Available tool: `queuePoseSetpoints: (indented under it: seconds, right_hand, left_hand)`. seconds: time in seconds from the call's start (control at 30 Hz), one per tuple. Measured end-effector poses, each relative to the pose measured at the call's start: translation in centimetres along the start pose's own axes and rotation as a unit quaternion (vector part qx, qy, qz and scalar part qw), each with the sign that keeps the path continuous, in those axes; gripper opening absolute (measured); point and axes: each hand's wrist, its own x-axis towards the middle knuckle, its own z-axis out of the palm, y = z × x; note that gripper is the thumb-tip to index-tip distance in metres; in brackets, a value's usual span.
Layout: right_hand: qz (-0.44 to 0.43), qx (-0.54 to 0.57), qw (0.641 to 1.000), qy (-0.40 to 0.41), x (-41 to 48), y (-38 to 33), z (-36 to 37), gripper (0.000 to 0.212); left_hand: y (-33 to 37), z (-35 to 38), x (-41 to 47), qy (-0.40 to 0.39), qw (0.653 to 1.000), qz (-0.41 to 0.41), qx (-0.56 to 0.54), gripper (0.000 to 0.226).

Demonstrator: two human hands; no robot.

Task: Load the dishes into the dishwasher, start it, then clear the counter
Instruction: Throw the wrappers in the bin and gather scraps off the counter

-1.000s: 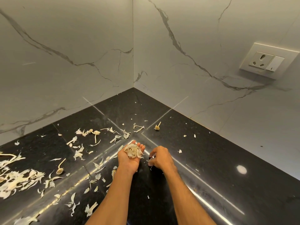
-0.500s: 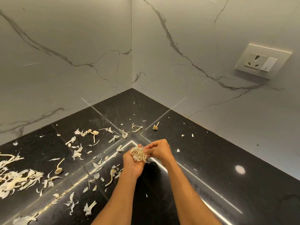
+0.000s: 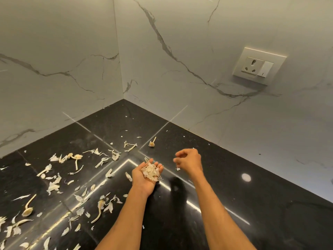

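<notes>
Garlic skins (image 3: 151, 171) sit heaped in the cupped, upturned left hand (image 3: 146, 175); right hand (image 3: 189, 160) hovers half-curled, seemingly empty. Best to sweep the tabletop (image 3: 252, 204) scraps (image 3: 54, 184) toward that palm, keeping it level

text: none was legible | wall socket plate (image 3: 259, 66): bore no readable marking | marble wall (image 3: 180, 42) and black counter (image 3: 252, 213): carried no label, brand or number
</notes>
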Motion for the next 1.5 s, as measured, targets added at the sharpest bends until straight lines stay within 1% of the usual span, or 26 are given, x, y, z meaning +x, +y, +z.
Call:
queuePoseSetpoints:
  seconds: [0.07, 0.17, 0.23, 0.3, 0.37, 0.43, 0.5, 0.63, 0.73, 0.87, 0.93, 0.97, 1.03, 1.13, 1.17, 1.23, 1.3, 1.33, 1.37, 1.43, 1.5]
  right_hand:
    - [0.026, -0.021, 0.999, 0.041, 2.2, 2.2, -1.8, 0.023]
    - [0.036, -0.096, 0.994, 0.039, 4.5, 4.0, -3.7, 0.038]
    - [0.028, -0.138, 0.99, 0.014, 5.8, 4.0, -4.5, 0.048]
    - [0.011, -0.187, 0.982, -0.029, 7.1, 3.7, -4.6, 0.055]
    - [0.0, -0.247, 0.965, -0.086, 8.4, 3.4, -4.2, 0.062]
    - [-0.009, -0.283, 0.95, -0.129, 9.2, 3.1, -3.7, 0.067]
    - [-0.038, -0.315, 0.933, -0.167, 9.6, 2.7, -3.0, 0.069]
    - [-0.082, -0.369, 0.905, -0.192, 8.4, 2.4, -1.7, 0.07]
    - [-0.084, -0.374, 0.901, -0.203, 6.6, 2.7, -1.2, 0.069]
    - [-0.084, -0.392, 0.887, -0.228, 3.5, 2.4, -0.5, 0.06]
    - [-0.084, -0.39, 0.889, -0.223, 2.0, 2.9, 0.4, 0.059]
    - [-0.086, -0.389, 0.893, -0.209, 1.1, 3.3, 1.0, 0.059]
    - [-0.098, -0.388, 0.904, -0.15, -0.3, 3.8, 2.2, 0.058]
    - [-0.144, -0.377, 0.914, -0.033, -2.6, 3.9, 4.4, 0.043]
    - [-0.163, -0.369, 0.915, -0.011, -3.4, 3.7, 5.2, 0.036]
    - [-0.192, -0.353, 0.916, -0.002, -4.7, 3.3, 7.1, 0.027]
    - [-0.211, -0.346, 0.914, -0.014, -5.3, 2.6, 8.7, 0.025]
    - [-0.217, -0.344, 0.913, -0.025, -5.4, 2.4, 9.3, 0.029]
    - [-0.221, -0.335, 0.915, -0.042, -5.4, 2.0, 10.0, 0.036]
    - [-0.215, -0.321, 0.916, -0.109, -5.3, 1.3, 11.1, 0.06]
    - [-0.222, -0.333, 0.897, -0.186, -5.8, 0.4, 11.9, 0.075]
  left_hand:
    - [-0.5, 0.9, 0.8, -0.009, 1.0, -0.005, 0.003, 0.03]
    - [-1.1, 2.1, 2.0, -0.021, 1.0, -0.011, 0.012, 0.029]
    - [-1.3, 2.8, 2.8, -0.024, 0.999, -0.015, 0.015, 0.029]
    - [-1.3, 3.1, 3.6, -0.023, 0.999, -0.02, 0.014, 0.03]
    - [-1.2, 3.4, 4.5, -0.018, 0.999, -0.026, 0.009, 0.03]
    - [-0.9, 3.8, 4.9, -0.022, 0.999, -0.027, -0.002, 0.03]
    - [-0.2, 4.2, 5.3, -0.028, 0.999, -0.02, -0.025, 0.031]
    - [1.1, 4.3, 5.6, -0.03, 0.998, -0.01, -0.055, 0.034]
    - [0.9, 4.0, 5.2, -0.026, 0.998, -0.02, -0.058, 0.034]
    - [1.2, 3.2, 4.0, -0.03, 0.998, -0.02, -0.051, 0.034]
    - [1.9, 2.7, 3.5, -0.034, 0.998, -0.015, -0.051, 0.033]
    - [2.3, 2.4, 3.1, -0.034, 0.998, -0.014, -0.05, 0.033]
    - [3.2, 1.7, 2.5, -0.035, 0.998, -0.009, -0.052, 0.033]
    - [4.8, 0.1, 1.4, -0.031, 0.998, 0.009, -0.06, 0.034]
    - [5.4, -0.5, 0.9, -0.031, 0.997, 0.016, -0.062, 0.033]
    - [6.8, -1.8, -0.1, -0.029, 0.997, 0.03, -0.065, 0.031]
    - [8.2, -3.1, -0.9, -0.024, 0.997, 0.041, -0.063, 0.03]
    - [8.8, -3.7, -1.2, -0.022, 0.997, 0.046, -0.062, 0.03]
    - [9.5, -4.3, -1.6, -0.022, 0.996, 0.05, -0.064, 0.031]
    - [10.6, -5.5, -2.3, -0.014, 0.996, 0.054, -0.063, 0.031]
    - [11.4, -6.4, -3.0, -0.002, 0.997, 0.059, -0.056, 0.03]
